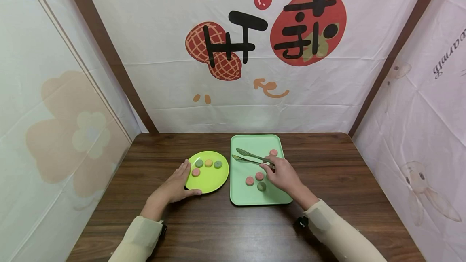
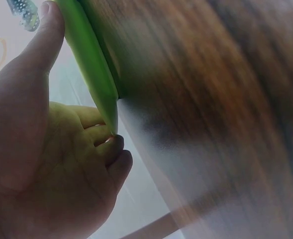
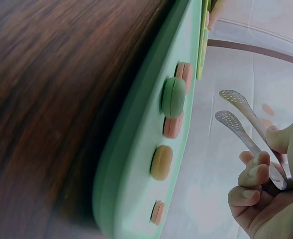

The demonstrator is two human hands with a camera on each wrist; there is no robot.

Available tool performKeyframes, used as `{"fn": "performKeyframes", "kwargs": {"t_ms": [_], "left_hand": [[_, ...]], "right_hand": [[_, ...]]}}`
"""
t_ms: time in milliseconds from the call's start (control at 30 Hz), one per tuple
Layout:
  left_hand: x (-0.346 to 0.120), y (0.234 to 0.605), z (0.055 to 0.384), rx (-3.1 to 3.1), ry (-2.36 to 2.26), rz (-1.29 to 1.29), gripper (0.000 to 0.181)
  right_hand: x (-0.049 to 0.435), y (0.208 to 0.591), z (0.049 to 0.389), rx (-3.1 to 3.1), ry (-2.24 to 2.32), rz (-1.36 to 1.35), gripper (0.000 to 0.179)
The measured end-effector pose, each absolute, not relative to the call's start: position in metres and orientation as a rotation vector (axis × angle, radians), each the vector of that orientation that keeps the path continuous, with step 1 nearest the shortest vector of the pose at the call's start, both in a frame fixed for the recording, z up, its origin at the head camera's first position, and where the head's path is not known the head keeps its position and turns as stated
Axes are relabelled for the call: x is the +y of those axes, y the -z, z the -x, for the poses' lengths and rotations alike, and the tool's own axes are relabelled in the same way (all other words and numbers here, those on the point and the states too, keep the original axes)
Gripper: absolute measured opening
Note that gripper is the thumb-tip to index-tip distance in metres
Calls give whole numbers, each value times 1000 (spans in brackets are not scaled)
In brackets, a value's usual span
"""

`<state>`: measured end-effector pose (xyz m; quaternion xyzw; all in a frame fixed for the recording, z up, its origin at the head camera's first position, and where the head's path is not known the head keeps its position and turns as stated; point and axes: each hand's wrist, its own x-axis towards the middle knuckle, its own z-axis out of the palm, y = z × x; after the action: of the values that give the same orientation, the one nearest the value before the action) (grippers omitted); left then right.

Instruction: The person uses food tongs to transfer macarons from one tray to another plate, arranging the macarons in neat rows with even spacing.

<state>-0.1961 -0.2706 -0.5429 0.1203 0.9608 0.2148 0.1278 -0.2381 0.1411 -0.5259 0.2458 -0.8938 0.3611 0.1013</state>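
Note:
My right hand [image 1: 284, 175] grips metal tongs [image 1: 251, 155] above the mint-green tray [image 1: 238, 195]. The tongs' perforated tips are apart, with nothing between them, as the right wrist view shows. On the tray lie pink macarons [image 1: 249, 181], a green macaron [image 1: 261, 186] and a yellow macaron [image 3: 161, 163], which the hand hides in the head view. My left hand [image 1: 174, 185] rests against the left rim of the lime-green plate [image 1: 211, 185], fingers extended and thumb along the near edge. The plate carries two green macarons [image 1: 199, 163], a yellow macaron [image 1: 208, 163] and a pink macaron [image 1: 196, 172].
A dark wooden table [image 1: 218, 229] bears the plate at left and the tray beside it at right. Printed white cloth [image 1: 174, 104] hangs behind the table and on both sides.

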Motion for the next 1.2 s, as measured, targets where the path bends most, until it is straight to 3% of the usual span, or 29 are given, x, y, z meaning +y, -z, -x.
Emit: {"fn": "performKeyframes", "kwargs": {"t_ms": [533,1200], "left_hand": [[-271,543,195,2803,-627,-366,128],[-272,544,197,2803,-625,-351,129]], "right_hand": [[166,529,239,-2630,-1062,-631,32],[197,529,239,-2714,-988,-508,32]]}}
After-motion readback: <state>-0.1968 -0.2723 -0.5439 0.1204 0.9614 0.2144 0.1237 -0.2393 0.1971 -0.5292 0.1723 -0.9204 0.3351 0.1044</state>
